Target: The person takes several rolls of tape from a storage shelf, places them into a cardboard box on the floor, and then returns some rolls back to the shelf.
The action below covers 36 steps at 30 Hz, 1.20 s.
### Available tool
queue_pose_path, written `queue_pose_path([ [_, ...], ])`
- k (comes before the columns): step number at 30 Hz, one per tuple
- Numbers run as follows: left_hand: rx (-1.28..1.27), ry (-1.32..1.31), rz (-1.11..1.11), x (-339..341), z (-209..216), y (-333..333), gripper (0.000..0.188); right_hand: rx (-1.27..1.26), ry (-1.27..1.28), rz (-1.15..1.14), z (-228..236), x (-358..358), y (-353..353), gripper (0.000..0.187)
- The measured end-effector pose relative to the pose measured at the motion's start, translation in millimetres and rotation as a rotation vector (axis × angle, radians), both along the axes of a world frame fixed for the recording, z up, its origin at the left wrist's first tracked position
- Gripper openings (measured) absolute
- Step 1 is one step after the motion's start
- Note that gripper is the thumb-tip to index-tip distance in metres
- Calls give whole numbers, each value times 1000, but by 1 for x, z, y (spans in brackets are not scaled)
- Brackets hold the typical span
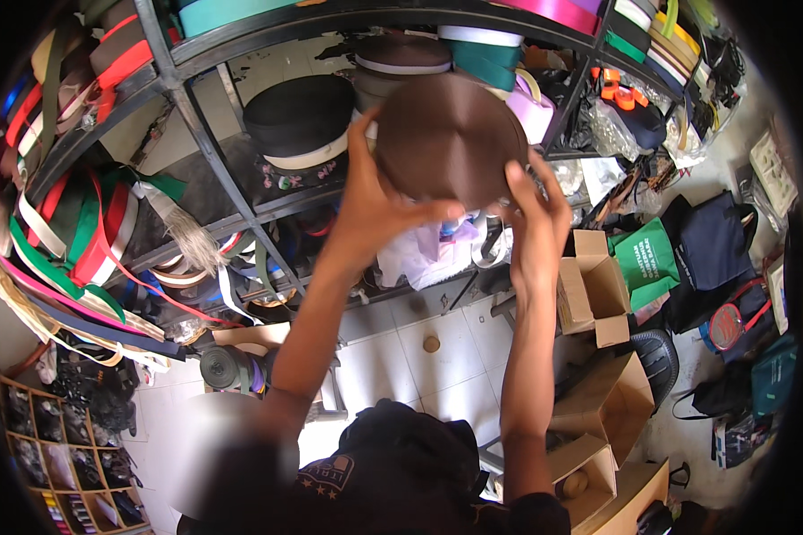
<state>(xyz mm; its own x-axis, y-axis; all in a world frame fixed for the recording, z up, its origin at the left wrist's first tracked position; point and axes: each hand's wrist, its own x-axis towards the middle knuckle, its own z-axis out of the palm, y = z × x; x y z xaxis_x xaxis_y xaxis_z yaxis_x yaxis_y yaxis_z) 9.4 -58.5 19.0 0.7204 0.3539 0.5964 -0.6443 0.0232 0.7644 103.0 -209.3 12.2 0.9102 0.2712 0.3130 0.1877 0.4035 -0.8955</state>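
The left hand (pixel 373 203) and right hand (pixel 542 203) clamp the brown roll (pixel 451 138) at its left and right edges, so its windings could slip if their squeeze loosens.

A large roll of dark brown strap (pixel 451 138), wound tightly into a thick, round disc, is held up in the upper middle of the view. One flat, circular face is turned toward the viewer, showing fine, close rings and a soft, paler sheen running across its centre. The coil looks neat, with its layers packed together. The left hand (pixel 370 201) grips it at the left and lower edge, thumb spread beneath; the right hand (pixel 537 209) holds its lower right rim.
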Motion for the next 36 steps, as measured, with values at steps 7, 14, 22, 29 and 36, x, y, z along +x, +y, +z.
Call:
queue_pose_path([
  [7, 250, 13, 493, 43, 34, 93, 101, -153, -385, 239, 49, 57, 81, 81],
  [14, 405, 180, 403, 82, 65, 141, 100, -368, -442, 58, 65, 107, 128, 81],
  [22, 344, 150, 416, 120, 52, 150, 99, -409, -625, -287, 46, 123, 153, 79],
  [29, 326, 200, 423, 121, 47, 154, 85, -426, -626, -344, 29, 110, 144, 69],
  [36, 235, -198, 872, 69, -5, 60, 58, -134, -258, -247, -65, 56, 55, 27],
])
